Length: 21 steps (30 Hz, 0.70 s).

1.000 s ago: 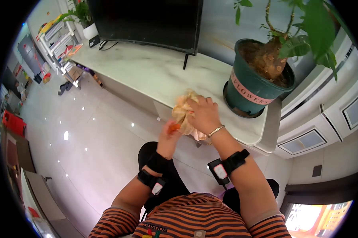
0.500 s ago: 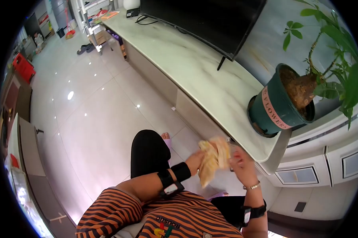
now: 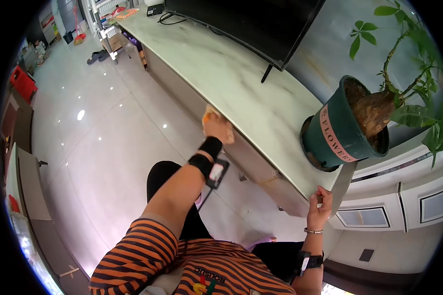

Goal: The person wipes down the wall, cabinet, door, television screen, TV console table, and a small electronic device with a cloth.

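Open lane over the cabinet top (image 3: 226, 83), short of the television (image 3: 251, 24) behind and potted plant (image 3: 351, 123) at right.

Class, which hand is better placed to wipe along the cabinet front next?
Probably the left hand: it holds the cloth at the cabinet front, while the right hand, by the cabinet's corner, holds no cloth.

Glossy tiled floor (image 3: 113, 152) — pale, light-flecked, grey wall (image 3: 314, 64)

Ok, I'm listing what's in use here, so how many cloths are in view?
1: the cloth in the left hand, at the front edge of the cabinet. None shows in the right hand. Others may be hidden.
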### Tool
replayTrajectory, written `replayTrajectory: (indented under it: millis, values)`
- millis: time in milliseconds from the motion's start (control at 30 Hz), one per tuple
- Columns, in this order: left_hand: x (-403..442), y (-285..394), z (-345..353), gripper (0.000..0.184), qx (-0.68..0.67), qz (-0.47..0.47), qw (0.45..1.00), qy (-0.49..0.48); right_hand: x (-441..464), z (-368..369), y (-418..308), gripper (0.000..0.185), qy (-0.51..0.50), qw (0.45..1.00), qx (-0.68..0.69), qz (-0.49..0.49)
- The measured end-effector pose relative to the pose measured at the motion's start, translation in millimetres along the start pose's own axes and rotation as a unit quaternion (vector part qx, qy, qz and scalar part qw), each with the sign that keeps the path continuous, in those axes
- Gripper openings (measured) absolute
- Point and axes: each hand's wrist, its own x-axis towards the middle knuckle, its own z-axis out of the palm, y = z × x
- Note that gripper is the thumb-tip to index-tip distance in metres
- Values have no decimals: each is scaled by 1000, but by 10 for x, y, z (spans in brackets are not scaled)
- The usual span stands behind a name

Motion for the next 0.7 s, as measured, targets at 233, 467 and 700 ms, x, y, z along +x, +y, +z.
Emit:
replayTrajectory:
  millis: [233,467,700]
  values:
    - [-1684,1361,279,22,6,39,998,-50,-18,77,32,29,13,995,-44,-85]
    - [-2265,422,706,29,-315,-119,893,-298,-25,20,31,29,-3,995,-41,-87]
    - [-546,778,-394,36,-658,-291,694,-33,-44,55,59,30,10,993,-53,-102]
